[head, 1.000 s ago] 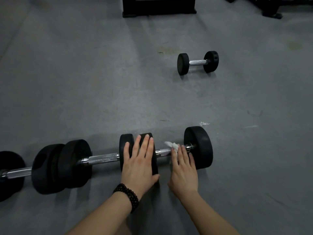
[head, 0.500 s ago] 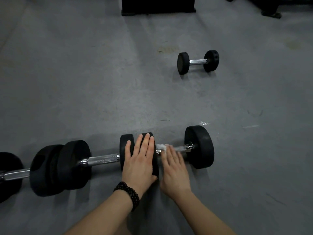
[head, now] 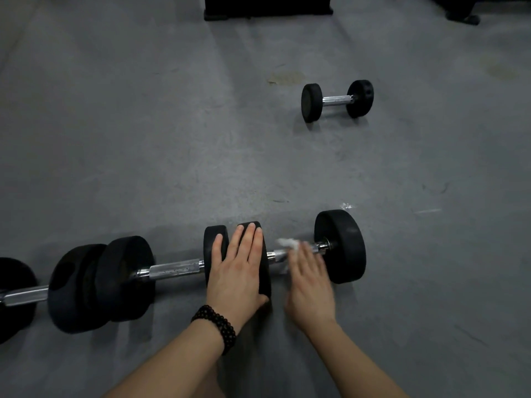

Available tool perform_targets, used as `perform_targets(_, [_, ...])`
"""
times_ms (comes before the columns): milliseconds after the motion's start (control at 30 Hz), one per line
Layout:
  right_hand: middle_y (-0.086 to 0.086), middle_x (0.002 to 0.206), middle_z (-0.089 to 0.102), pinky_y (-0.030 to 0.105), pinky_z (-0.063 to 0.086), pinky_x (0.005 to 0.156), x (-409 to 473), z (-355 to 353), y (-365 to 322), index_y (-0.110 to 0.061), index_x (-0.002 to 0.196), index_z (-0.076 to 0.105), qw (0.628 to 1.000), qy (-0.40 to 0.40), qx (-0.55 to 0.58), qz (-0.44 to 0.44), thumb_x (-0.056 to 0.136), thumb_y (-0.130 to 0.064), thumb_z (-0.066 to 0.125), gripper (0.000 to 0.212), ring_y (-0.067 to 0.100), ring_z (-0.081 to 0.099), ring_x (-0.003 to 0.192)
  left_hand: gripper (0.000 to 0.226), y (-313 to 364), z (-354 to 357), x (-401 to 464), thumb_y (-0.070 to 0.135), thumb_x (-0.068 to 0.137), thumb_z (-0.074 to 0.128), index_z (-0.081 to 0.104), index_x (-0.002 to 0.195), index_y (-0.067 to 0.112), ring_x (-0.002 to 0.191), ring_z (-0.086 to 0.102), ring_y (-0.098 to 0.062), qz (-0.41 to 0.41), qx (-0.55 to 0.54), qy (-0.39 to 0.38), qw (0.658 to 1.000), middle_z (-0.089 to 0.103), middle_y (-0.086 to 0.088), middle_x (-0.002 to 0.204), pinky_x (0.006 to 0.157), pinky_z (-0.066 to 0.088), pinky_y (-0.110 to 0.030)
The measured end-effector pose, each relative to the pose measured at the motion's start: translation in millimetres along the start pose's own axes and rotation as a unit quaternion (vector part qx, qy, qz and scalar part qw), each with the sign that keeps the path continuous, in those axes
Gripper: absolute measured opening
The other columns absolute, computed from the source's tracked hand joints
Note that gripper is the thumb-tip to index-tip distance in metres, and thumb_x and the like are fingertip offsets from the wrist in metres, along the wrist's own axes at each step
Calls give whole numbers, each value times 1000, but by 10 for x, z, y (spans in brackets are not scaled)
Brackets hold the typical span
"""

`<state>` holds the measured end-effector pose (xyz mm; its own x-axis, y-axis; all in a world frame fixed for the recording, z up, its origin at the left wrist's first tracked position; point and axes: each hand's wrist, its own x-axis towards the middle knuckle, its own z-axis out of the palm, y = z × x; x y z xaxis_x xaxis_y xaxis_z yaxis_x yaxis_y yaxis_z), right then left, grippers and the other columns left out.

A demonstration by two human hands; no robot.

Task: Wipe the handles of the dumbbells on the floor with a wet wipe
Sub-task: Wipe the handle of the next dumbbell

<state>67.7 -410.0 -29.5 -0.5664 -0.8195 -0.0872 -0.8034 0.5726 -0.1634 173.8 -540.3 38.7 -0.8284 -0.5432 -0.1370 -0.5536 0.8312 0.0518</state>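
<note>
Dumbbell [head: 339, 245] handle under wet wipe [head: 286, 243], right hand [head: 310, 285] pressing flat; left hand [head: 237, 271] flat on weight.

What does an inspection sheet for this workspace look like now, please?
Surface: grey floor, scuffed and stained.
Job's things: white wet wipe on the handle of the right dumbbell; middle dumbbell and left dumbbell lie in line; small dumbbell lies apart, farther away.
Clutter: small white scrap on the floor.
Grippers: left hand flat on a weight head; right hand presses the wipe, blurred.
Cables: nothing seen.
Surroundings: dark equipment base at the far edge.
</note>
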Motion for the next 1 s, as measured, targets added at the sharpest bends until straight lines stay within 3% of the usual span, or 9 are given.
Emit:
perform_targets(100, [20,159,23,44,13,120,1,-38,73,-1,151,28,995,21,18,92,67,-12,59,90,30,14,150,134,-3,2,0,66,62,75,-3,157,14,152,-3,-21,2,-1,-1,1000,0,-3,165,119,-6,-54])
perform_targets(267, [11,164,6,43,7,123,19,32,-220,-8,156,11,995,-27,52,-77,79,-25,55,90,21,-6,151,129,-5,18,-5,62,65,75,-4,157,14,152,-4,-20,1,-3,-1,1000,-2,-3,166,120,-5,-54])
perform_targets(367, [18,159,24,43,16,121,-21,23,104,-3,152,26,999,20,14,26,70,-12,57,88,28,15,150,134,-5,6,1,65,61,77,-1,158,14,152,-3,-21,0,-3,4,1000,1,-3,166,119,-5,-54])
perform_targets(467, [22,160,18,45,16,120,-31,-13,32,1,152,26,993,9,43,109,65,-16,63,96,32,11,150,135,-4,6,-2,66,60,76,-1,158,14,152,-2,-21,-1,0,-4,1000,2,-3,166,119,-4,-54])
perform_targets(633, [15,162,15,46,17,121,-15,45,-251,-6,154,19,998,-17,43,-49,73,-26,64,95,27,5,151,132,1,15,10,64,63,76,-2,157,15,152,-2,-20,-3,4,-1,1000,0,-2,165,120,-1,-54])
perform_targets(733, [19,160,21,47,23,120,-32,42,41,-2,153,22,996,5,36,76,67,-5,64,95,31,14,150,136,-13,-3,14,67,58,77,1,158,14,152,0,-20,-3,6,-8,1000,3,-2,165,120,0,-54])
perform_targets(800, [23,160,16,46,18,120,-24,3,21,1,153,21,990,2,50,134,67,-4,64,96,34,11,150,136,-11,-19,18,68,59,77,0,158,14,152,-1,-20,-2,6,-15,1000,2,-2,165,120,-1,-54])
perform_targets(933, [15,163,-12,42,1,122,-3,-14,-267,-6,156,0,995,-45,83,38,80,-28,65,102,27,-17,149,135,-16,-60,44,68,62,75,-7,157,15,152,-7,-18,-4,2,-21,1000,-4,-1,165,120,-5,-53])
perform_targets(1000, [13,164,-8,41,2,122,-16,-12,-153,-9,156,0,997,-51,51,8,80,-24,64,101,25,-15,150,135,-30,-78,64,69,64,74,-9,156,16,151,-9,-18,0,-3,-26,1000,-7,0,165,120,-5,-53])
